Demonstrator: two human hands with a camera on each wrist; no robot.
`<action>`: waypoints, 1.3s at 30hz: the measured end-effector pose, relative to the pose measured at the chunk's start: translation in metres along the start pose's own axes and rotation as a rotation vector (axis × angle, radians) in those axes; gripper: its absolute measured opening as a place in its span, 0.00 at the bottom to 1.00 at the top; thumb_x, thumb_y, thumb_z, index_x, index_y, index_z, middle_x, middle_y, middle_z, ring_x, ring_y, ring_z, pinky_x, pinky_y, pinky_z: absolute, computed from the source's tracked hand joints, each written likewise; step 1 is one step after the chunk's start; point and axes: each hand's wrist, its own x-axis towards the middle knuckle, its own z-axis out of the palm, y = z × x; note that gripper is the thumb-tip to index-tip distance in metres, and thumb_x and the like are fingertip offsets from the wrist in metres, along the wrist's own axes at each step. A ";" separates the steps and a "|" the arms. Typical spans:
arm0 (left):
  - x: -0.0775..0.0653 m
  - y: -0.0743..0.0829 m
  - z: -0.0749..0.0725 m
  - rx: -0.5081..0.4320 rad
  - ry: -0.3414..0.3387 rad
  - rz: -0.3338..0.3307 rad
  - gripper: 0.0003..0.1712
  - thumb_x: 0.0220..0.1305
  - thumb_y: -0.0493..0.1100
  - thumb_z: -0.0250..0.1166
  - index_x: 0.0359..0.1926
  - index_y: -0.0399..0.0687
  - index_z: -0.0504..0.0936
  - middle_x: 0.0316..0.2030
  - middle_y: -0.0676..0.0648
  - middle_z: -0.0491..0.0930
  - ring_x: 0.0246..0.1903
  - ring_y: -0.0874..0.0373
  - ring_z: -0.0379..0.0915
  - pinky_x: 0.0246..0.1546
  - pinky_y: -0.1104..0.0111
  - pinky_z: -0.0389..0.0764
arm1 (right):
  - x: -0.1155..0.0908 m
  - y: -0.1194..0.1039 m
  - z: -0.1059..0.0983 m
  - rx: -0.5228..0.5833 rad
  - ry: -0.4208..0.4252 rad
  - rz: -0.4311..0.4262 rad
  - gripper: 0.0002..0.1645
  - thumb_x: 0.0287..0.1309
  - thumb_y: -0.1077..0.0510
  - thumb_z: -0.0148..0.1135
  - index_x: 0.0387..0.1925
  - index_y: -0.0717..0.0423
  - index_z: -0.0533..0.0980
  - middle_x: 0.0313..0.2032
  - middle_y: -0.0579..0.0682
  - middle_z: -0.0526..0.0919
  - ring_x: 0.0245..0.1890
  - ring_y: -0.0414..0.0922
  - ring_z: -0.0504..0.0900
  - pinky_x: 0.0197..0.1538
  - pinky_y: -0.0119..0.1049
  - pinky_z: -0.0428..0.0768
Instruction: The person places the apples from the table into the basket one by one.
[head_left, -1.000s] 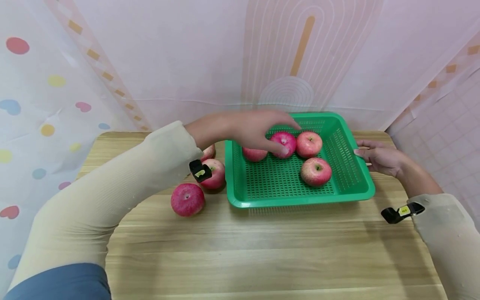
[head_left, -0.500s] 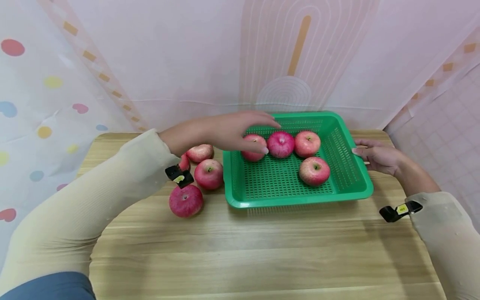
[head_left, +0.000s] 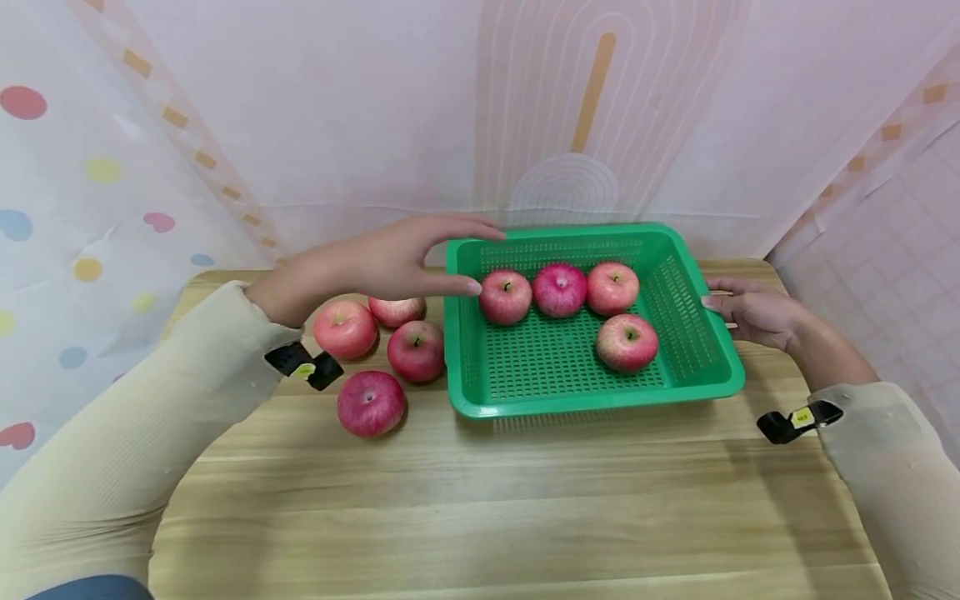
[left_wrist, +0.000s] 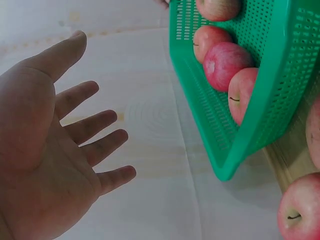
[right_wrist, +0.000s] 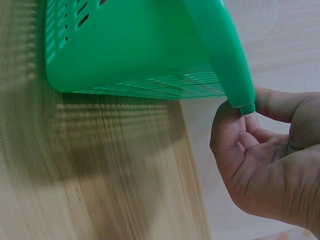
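Note:
A green plastic basket (head_left: 585, 406) with slotted walls holds several red apples; three stand in a row, including a dark pink apple (head_left: 560, 290), and a paler apple (head_left: 627, 342) lies nearer the front. My left hand (head_left: 386, 260) hovers by the basket's left rim, fingers spread and holding nothing; its thumb tip appears beside the leftmost apple (head_left: 506, 300). In the left wrist view the bare palm shows. At the basket's right side my right hand (head_left: 761, 318) pinches the rim between thumb and fingers, seen close up in the right wrist view.
Left of the basket, several more apples sit on the wooden table (head_left: 480, 508), among them a dark red apple (head_left: 371, 404) in front and a lighter apple (head_left: 346, 329) behind it. A patterned cloth backdrop (head_left: 360, 108) rises behind the table's back edge.
My left hand has moved left from above the apples inside the basket to its left rim, uncovering the leftmost apple and those outside. The right hand still grips the basket's right rim.

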 end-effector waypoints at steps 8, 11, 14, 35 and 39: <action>-0.024 -0.020 -0.005 -0.001 0.092 -0.009 0.33 0.69 0.45 0.69 0.72 0.48 0.71 0.71 0.47 0.68 0.72 0.51 0.60 0.72 0.52 0.61 | 0.000 0.000 0.000 -0.014 0.006 0.005 0.14 0.78 0.64 0.47 0.48 0.45 0.77 0.38 0.45 0.87 0.38 0.40 0.87 0.41 0.37 0.85; -0.035 -0.027 -0.008 0.000 0.115 -0.026 0.33 0.69 0.45 0.68 0.72 0.47 0.70 0.71 0.46 0.68 0.73 0.50 0.59 0.72 0.50 0.60 | 0.000 0.002 0.000 -0.012 0.008 0.001 0.15 0.78 0.64 0.46 0.48 0.45 0.77 0.38 0.45 0.87 0.38 0.40 0.87 0.41 0.37 0.85; -0.046 -0.033 -0.010 -0.003 0.143 -0.062 0.33 0.69 0.44 0.68 0.72 0.46 0.70 0.71 0.43 0.68 0.73 0.47 0.58 0.72 0.47 0.59 | 0.000 0.002 0.000 -0.018 0.009 0.001 0.14 0.78 0.64 0.47 0.48 0.45 0.76 0.38 0.45 0.87 0.38 0.40 0.86 0.41 0.37 0.84; -0.097 -0.075 0.000 -0.204 0.340 -0.217 0.32 0.69 0.37 0.67 0.72 0.45 0.71 0.69 0.44 0.70 0.70 0.46 0.62 0.71 0.61 0.62 | 0.001 0.003 -0.001 -0.027 0.013 -0.004 0.13 0.78 0.64 0.47 0.50 0.46 0.76 0.38 0.45 0.87 0.38 0.40 0.86 0.41 0.37 0.85; -0.104 -0.087 0.004 -0.226 0.365 -0.234 0.31 0.70 0.38 0.66 0.72 0.44 0.70 0.69 0.42 0.69 0.69 0.51 0.64 0.67 0.74 0.64 | 0.001 0.003 -0.001 -0.039 0.016 -0.005 0.13 0.78 0.64 0.46 0.50 0.45 0.76 0.38 0.44 0.87 0.38 0.40 0.86 0.41 0.37 0.84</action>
